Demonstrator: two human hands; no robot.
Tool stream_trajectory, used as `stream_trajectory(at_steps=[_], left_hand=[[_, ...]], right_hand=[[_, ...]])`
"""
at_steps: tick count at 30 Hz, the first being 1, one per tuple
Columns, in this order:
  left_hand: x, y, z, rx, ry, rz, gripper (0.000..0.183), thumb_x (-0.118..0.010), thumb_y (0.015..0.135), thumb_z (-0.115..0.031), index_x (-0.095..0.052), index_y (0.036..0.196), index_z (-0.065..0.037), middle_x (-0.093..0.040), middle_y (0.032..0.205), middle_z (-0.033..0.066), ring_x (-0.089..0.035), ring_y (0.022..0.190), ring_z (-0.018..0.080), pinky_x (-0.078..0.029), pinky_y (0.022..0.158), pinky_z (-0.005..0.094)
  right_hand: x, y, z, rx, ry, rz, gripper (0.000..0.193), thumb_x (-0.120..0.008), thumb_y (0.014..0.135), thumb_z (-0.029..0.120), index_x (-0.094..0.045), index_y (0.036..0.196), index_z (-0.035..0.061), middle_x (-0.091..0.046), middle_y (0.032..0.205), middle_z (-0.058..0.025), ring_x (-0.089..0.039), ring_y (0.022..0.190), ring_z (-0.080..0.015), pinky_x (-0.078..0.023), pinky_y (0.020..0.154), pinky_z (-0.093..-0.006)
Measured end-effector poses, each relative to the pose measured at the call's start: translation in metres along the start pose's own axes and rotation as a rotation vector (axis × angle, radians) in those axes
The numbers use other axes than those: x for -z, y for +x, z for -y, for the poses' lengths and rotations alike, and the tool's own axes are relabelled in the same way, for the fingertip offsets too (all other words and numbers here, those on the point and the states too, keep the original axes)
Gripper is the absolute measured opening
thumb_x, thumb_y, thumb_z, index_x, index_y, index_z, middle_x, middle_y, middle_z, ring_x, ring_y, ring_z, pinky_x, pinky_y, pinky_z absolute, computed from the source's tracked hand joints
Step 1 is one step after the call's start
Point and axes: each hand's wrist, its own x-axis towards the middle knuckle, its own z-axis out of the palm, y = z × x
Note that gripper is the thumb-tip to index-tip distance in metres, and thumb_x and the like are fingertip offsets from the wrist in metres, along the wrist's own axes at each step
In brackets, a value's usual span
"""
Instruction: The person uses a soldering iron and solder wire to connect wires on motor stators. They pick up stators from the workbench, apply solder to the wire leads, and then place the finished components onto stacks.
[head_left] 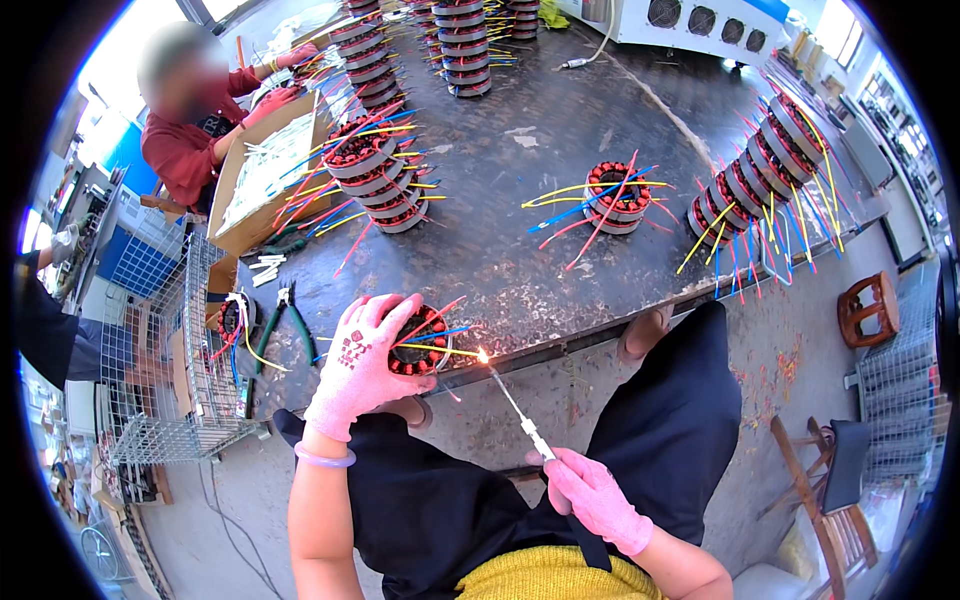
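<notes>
Green-handled pliers [302, 328] are parked on the dark bench [490, 200]. Beside them, a red-wound ring [420, 357] is gripped by the left hand [362, 362] at the near edge. A little flame [483, 355] is seen right at its yellow wire [445, 349], off a skinny torch [533, 434] clasped in the right hand [597, 500], well apart from the left.

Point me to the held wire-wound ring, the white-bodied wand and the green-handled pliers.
Held wire-wound ring [416, 352]: head view, on its dark inner side.
White-bodied wand [536, 438]: head view, on its white section.
Green-handled pliers [269, 338]: head view, on the left-hand handle.
</notes>
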Motion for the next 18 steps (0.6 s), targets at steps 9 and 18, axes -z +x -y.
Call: stream_trajectory(at_steps=[9,18], left_hand=[[0.0,0.0,0.0,0.01,-0.007,0.0,0.093,-0.089,0.054,-0.029,-0.054,0.138,-0.008,-0.055,0.13,0.0158,-0.049,0.125,0.0389,-0.036,0.112,0.0473],[0.001,0.003,-0.003,0.019,-0.005,0.02,0.094,-0.089,0.053,-0.029,-0.053,0.138,-0.006,-0.055,0.13,0.0157,-0.048,0.126,0.0389,-0.036,0.112,0.0472]], right_hand=[[-0.001,0.0,0.006,0.004,-0.001,0.019,0.036,-0.047,0.106,0.025,-0.058,0.13,0.0003,-0.048,0.069,0.0024,-0.045,0.06,-0.0059,-0.036,0.056,-0.0233],[0.003,0.001,0.0,-0.02,0.026,0.021,0.035,-0.046,0.106,0.024,-0.058,0.13,0.0006,-0.048,0.069,0.0024,-0.045,0.06,-0.0059,-0.037,0.056,-0.0234]])
